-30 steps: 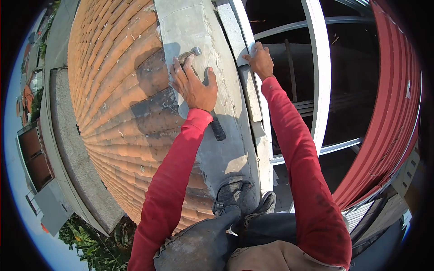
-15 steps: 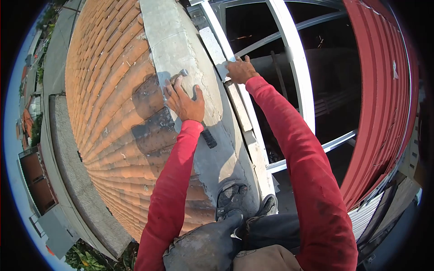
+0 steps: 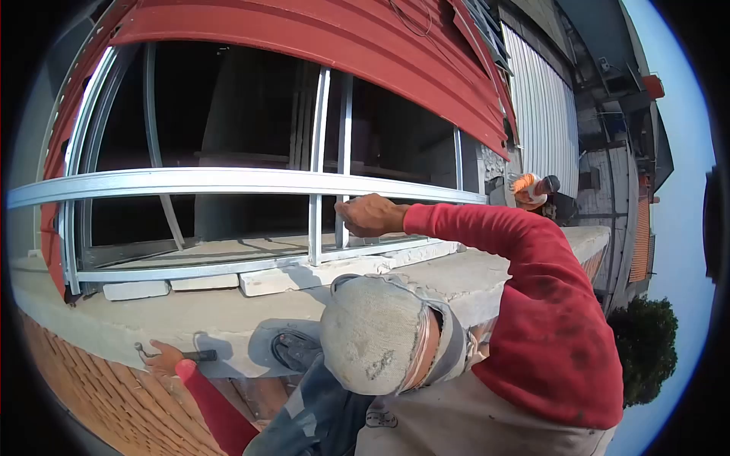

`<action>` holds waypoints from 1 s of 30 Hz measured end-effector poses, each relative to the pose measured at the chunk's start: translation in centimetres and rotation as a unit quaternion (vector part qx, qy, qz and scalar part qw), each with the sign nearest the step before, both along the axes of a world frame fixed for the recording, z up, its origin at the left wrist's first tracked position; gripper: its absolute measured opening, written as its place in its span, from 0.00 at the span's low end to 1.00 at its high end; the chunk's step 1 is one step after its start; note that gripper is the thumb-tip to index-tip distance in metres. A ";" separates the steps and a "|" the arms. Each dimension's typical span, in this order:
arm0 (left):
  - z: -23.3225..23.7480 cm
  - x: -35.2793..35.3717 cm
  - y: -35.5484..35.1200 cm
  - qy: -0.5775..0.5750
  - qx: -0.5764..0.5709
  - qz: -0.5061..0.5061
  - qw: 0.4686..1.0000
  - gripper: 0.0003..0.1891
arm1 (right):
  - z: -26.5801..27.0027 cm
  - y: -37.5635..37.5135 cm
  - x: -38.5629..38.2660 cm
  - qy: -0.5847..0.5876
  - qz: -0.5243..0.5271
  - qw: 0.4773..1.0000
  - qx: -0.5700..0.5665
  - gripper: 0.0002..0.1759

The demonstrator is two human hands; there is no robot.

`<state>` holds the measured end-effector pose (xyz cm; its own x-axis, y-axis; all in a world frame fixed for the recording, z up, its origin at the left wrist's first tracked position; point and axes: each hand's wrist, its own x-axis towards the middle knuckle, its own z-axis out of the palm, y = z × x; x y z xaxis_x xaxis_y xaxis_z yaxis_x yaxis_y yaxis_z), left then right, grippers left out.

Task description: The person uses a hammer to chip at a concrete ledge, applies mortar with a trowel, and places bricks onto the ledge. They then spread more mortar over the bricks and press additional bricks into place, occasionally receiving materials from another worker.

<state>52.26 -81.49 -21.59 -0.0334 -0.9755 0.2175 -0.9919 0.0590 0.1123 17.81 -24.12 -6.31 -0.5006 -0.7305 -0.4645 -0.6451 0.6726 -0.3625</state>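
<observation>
Red cloth covers both arms of the person, and close to the camera a bent knee in worn grey trousers (image 3: 372,334) hides much of the lower middle of the view, with one dark shoe (image 3: 293,351) set just beside it on the ledge. The left hand (image 3: 163,357) is stretched down and to the left and lies on a hammer with a dark handle (image 3: 201,355), which rests on the front edge of the long grey concrete ledge (image 3: 114,319). This hand is small in the view, so I cannot tell if its fingers are closed on the hammer. The right arm reaches up and over the knee, and the right hand (image 3: 369,215) has its fingers curled tight around a thin upright bar of silvery metal (image 3: 344,129). A second upright bar (image 3: 315,152) stands just beside it, so two are together in the middle of the frame, and one long horizontal rail of the same metal (image 3: 228,181) crosses in front of them. Four pale flat blocks (image 3: 204,282) lie in a row on the ledge under the frame. Orange clay roof tiles (image 3: 91,380) fall away below the ledge. Above the dark opening hangs a red corrugated metal sheet (image 3: 304,38). Far along the ledge another person with an orange head cloth (image 3: 536,191) is bent low, and beyond there is a dark green tree (image 3: 646,342).
</observation>
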 end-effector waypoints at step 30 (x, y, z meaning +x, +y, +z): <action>19.5 -55.7 22.3 -0.170 0.117 -0.769 0.605 0.33 | -4.9 28.6 35.5 0.055 -0.782 0.613 0.093 0.35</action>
